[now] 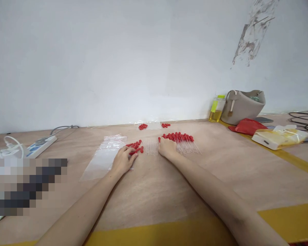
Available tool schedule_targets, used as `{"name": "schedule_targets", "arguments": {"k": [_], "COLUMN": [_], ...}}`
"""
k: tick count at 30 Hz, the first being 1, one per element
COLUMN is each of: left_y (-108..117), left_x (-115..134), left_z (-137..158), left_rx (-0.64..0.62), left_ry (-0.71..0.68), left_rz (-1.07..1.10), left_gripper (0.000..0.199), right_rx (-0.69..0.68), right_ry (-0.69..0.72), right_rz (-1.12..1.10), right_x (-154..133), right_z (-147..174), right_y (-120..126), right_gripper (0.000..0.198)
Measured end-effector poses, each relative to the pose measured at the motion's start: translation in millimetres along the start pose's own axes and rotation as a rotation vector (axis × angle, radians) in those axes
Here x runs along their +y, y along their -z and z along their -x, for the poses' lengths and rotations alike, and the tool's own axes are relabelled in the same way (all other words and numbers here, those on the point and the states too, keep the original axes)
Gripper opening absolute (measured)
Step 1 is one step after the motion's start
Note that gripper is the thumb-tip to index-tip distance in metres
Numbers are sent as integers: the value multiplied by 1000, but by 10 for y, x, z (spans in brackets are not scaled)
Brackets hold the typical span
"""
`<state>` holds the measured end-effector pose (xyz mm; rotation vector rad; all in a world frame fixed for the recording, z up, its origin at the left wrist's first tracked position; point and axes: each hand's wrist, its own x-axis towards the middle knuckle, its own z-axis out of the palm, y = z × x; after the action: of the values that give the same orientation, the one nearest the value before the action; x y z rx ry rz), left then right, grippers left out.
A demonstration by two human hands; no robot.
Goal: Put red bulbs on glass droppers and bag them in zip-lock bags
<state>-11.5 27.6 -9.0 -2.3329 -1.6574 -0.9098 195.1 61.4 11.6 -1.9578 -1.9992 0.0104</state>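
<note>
Right hand (pixel 167 147) has its fingers curled together at the right end of a row of bare sticks (pixel 150 147); a red tip shows just beyond the knuckles, but I cannot tell whether the fingers are clamped on it. Left hand (pixel 124 159) lies palm down with thumb and fingers apart, touching the near side of a loose heap of red caps (pixel 136 147).

These caps are small, smooth and bright red, elongated and rounded at the end, and they point in several directions. Between the two hands, the bare sticks are thin, whitish and translucent, set side by side with narrow gaps. Just right of the right hand runs a row of capped sticks (pixel 181 137), their glossy red heads crowded at the far end and their pale stems fanning toward the near edge.

Beyond these, near the wall, two smaller clusters of red pieces, a left cluster (pixel 143 126) and a right cluster (pixel 165 125), flank some clear plastic (pixel 153 125). Beside the left hand, clear bags (pixel 101 157) with thin red lines overlap on the brown table (pixel 149 198).

Farther out on the left sits a white power strip (pixel 42 147). On the right stand a bottle (pixel 215 109) with yellow liquid and a grey bag (pixel 242 106), near a red pouch (pixel 247 126) and a white-and-yellow packet (pixel 279 137).
</note>
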Motion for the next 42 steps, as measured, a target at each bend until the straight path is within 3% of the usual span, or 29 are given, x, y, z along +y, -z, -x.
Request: {"name": "schedule_targets", "arguments": {"k": [12, 20, 22, 25, 30, 36, 42], "left_y": [-43, 40, 53, 69, 35, -133, -121], "left_x": [11, 74, 129, 278, 587, 711, 705], "left_z": [-37, -21, -4, 37, 137, 223, 224], "left_rx": [-2, 113, 96, 82, 4, -80, -108], "left_ry": [18, -81, -74, -105, -173, -13, 4], "left_rz": [56, 126, 184, 302, 486, 680, 714], "left_gripper": [17, 13, 13, 17, 20, 13, 20], "right_rx": [-73, -81, -40, 48, 234, 249, 217], "right_ry": [-49, -50, -6, 166, 442, 582, 642], "right_rz": [-21, -56, -76, -153, -378, -371, -341], "right_x": [-144, -85, 53, 324, 668, 679, 617], "right_z": [-81, -8, 96, 281, 566, 808, 872], "right_y": [-40, 64, 145, 220, 131, 49, 48], "right_gripper": [25, 25, 26, 20, 20, 20, 18]}}
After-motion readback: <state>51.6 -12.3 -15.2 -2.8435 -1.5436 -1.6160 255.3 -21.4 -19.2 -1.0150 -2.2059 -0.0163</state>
